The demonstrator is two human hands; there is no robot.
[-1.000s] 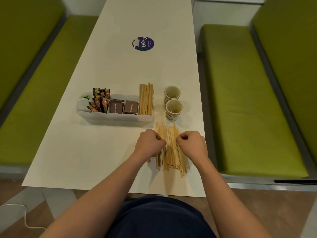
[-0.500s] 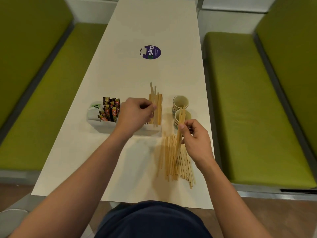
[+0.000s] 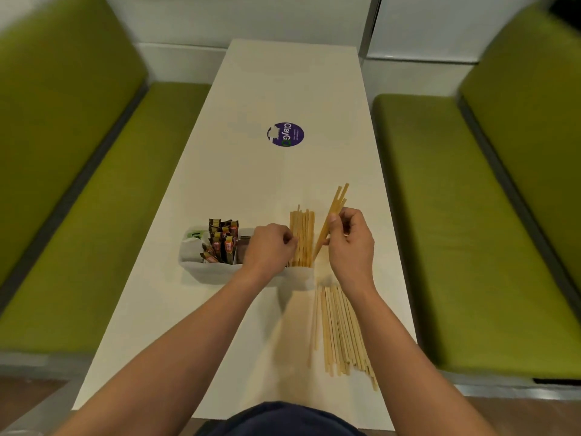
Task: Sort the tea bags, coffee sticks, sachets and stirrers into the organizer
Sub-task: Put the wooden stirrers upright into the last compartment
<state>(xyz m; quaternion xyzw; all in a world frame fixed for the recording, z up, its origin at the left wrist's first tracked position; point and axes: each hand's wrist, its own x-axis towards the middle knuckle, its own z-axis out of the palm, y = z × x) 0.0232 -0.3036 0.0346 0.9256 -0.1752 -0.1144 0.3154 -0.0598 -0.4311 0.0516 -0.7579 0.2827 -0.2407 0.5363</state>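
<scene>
- Both hands were up at the organizer! Right hand (image 3: 349, 243) pinched a small bunch of stirrers (image 3: 334, 212), tilted so the lower ends pointed at the end compartment. Left hand (image 3: 270, 251) curled against the standing stirrers (image 3: 301, 237), likely steadying them, though a grip I couldn't confirm.
- Table (image 3: 283, 89) ran long and white, with plenty of room beyond.
- Organizer (image 3: 220, 273) sat crosswise, coffee sticks (image 3: 223, 240) already slotted at its left.
- Loose stirrers (image 3: 341, 328) lay near the right edge, easy to knock off.
</scene>
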